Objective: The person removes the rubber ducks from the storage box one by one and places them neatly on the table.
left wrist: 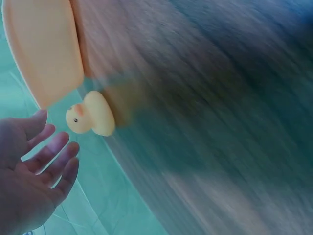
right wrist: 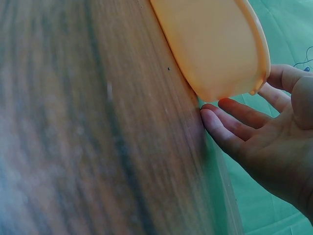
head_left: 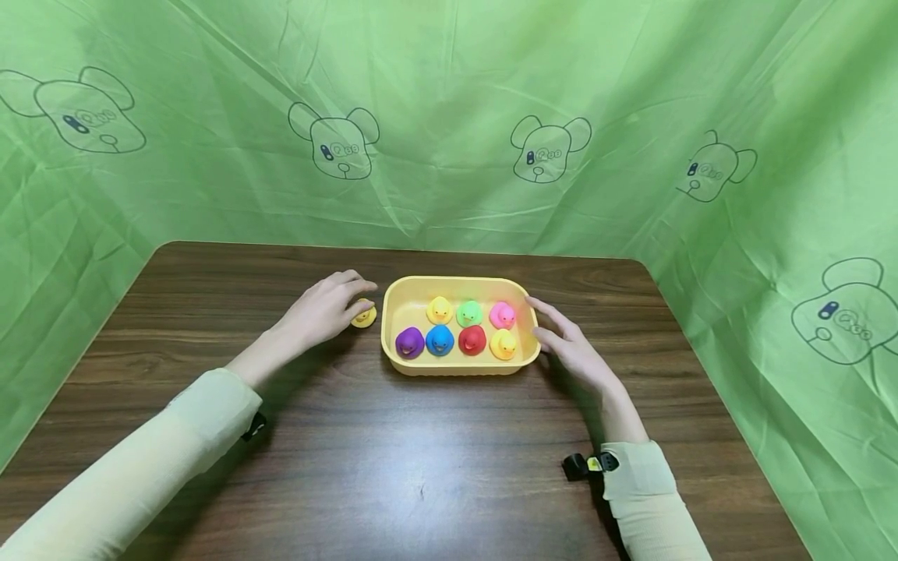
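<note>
A yellow rubber duck (head_left: 364,315) stands on the table just left of a pale yellow plastic bin (head_left: 459,368). Over that duck reaches my left hand (head_left: 324,305), partly covering it in the head view. The left wrist view shows the fingers loosely bent beside the duck (left wrist: 100,115), with a gap between them. At the bin's right end is my right hand (head_left: 577,351), its thumb at the rim and its fingers extended along the outer wall. Inside the bin sit several rubber ducks: purple (head_left: 410,343), blue (head_left: 440,340), red (head_left: 472,340), green (head_left: 468,313), pink (head_left: 502,315) and yellow (head_left: 440,310).
The dark wooden table (head_left: 421,460) carries the bin near its far edge. Green cloth (head_left: 435,202) printed with bear-head outlines hangs behind and at both sides. A small black device (head_left: 589,466) is strapped at the right wrist.
</note>
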A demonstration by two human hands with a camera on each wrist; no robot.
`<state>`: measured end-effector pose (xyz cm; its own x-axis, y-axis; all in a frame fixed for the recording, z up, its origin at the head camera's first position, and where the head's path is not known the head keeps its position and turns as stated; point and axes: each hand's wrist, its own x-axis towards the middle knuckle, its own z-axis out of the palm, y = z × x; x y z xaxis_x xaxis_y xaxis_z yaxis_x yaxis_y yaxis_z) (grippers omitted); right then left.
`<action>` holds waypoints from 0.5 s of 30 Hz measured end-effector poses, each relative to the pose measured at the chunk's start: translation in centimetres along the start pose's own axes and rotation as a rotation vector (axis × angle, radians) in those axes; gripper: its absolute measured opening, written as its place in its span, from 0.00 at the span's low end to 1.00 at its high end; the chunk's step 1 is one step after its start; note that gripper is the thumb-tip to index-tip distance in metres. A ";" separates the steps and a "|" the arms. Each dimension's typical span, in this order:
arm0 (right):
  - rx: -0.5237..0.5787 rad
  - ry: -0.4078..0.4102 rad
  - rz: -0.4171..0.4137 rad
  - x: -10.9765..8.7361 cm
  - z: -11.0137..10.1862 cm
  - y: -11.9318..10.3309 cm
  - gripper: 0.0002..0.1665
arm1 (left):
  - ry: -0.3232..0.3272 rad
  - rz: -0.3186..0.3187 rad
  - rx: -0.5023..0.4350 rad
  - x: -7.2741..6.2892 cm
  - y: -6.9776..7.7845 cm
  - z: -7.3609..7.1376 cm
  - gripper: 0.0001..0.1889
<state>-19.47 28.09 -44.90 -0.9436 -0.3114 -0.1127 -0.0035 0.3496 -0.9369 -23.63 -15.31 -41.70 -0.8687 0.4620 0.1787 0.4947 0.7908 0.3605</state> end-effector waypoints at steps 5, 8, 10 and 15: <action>0.001 0.000 -0.002 0.0 0.0 0.0 0.33 | 0.040 0.029 0.004 0.7 1.0 0.0 0.18; -0.001 -0.001 -0.001 0.0 0.0 0.0 0.33 | 0.066 0.049 -0.006 1.1 1.6 0.2 0.17; -0.006 -0.002 -0.001 0.0 0.0 0.1 0.34 | 0.084 0.062 -0.012 1.4 2.1 0.2 0.17; -0.017 0.001 -0.003 0.0 0.0 0.1 0.33 | 0.109 0.088 -0.033 2.2 3.4 0.8 0.16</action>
<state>-19.47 28.17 -44.96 -0.9439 -0.3114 -0.1097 -0.0118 0.3638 -0.9314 -23.84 -11.34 -40.80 -0.8204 0.4814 0.3086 0.5697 0.7344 0.3689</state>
